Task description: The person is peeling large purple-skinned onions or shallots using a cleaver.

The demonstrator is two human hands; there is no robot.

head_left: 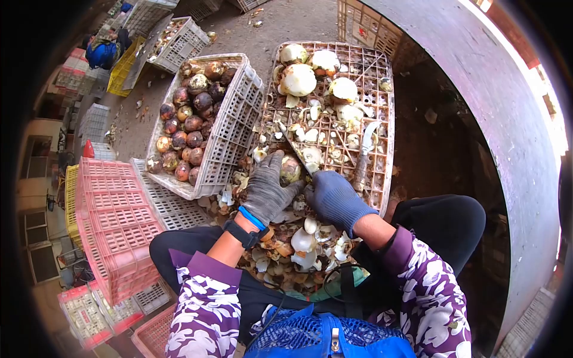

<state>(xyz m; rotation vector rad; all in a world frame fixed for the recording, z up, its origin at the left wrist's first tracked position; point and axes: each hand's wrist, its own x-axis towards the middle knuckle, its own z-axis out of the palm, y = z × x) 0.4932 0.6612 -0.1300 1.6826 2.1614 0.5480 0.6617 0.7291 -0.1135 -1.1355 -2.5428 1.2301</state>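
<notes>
My left hand [268, 186], in a grey knit glove, is curled against the side of a round, partly peeled brown-and-white bulb-like item [290, 169], pressing it onto the upturned plastic crate [383, 185]. In a blue knit glove, my right hand [336, 197] is closed around a knife whose dark, narrow blade [292, 143] points up and left past the item. A second knife with a curved, pale blade [370, 136] lies on the crate to the right. White peeled pieces [298, 80] sit at the crate's far end, with cut scraps [311, 156] scattered between.
To the left, a tilted white crate [246, 89] holds many round purple-brown items [194, 123]. Peelings [304, 241] are heaped between my legs. Stacked pink crates [116, 215] stand at far left; a large grey panel [477, 77] slants along the right. Another person [102, 52] is at upper left.
</notes>
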